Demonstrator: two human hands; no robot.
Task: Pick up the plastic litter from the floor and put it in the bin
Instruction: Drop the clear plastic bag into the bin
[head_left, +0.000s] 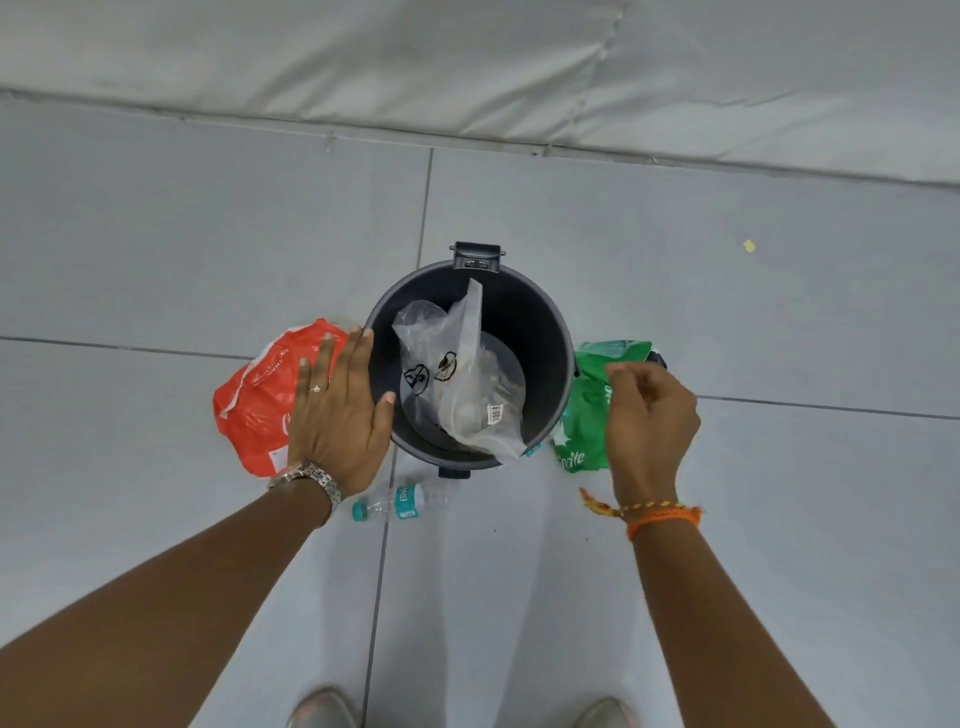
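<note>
A round dark bin (545, 332) stands open on the grey tiled floor, with a clear plastic bag (457, 364) lying inside and draping over its near rim. A red plastic wrapper (260, 400) lies on the floor left of the bin. My left hand (337, 415) hovers flat over that wrapper's right edge, fingers spread, holding nothing. A green Sprite wrapper (587, 410) lies right of the bin. My right hand (649, 415) is above its right part with fingers curled; whether it touches the wrapper is unclear. A clear water bottle (400, 501) with a teal cap lies just in front of the bin.
A white padded wall (467, 67) runs along the far edge of the floor. A small yellow scrap (748, 246) lies on the tiles at the far right. My two shoes (322, 709) show at the bottom edge.
</note>
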